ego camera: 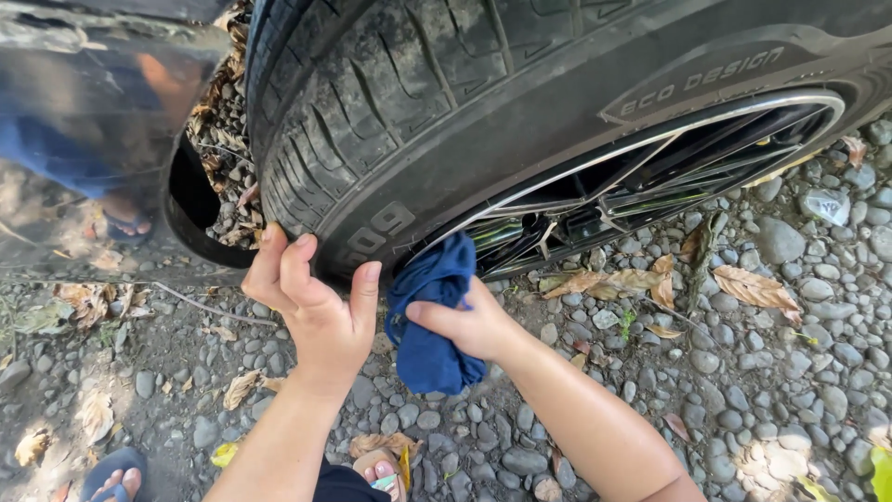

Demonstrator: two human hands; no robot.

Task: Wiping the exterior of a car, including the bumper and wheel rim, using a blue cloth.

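Spread flat, the left hand (316,311) braces against the tire (409,121) sidewall; just right of it, the right hand (469,325) clutches a bunched blue cloth (432,316) (hanging mostly downward) pressed at the rim (650,167) edge, the wheel's spokes stretching away up and rightward over gravel (762,353).

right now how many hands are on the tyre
2. The left hand rests bare on the tyre sidewall; the right hand presses a blue cloth by the wheel rim. None seem hidden.
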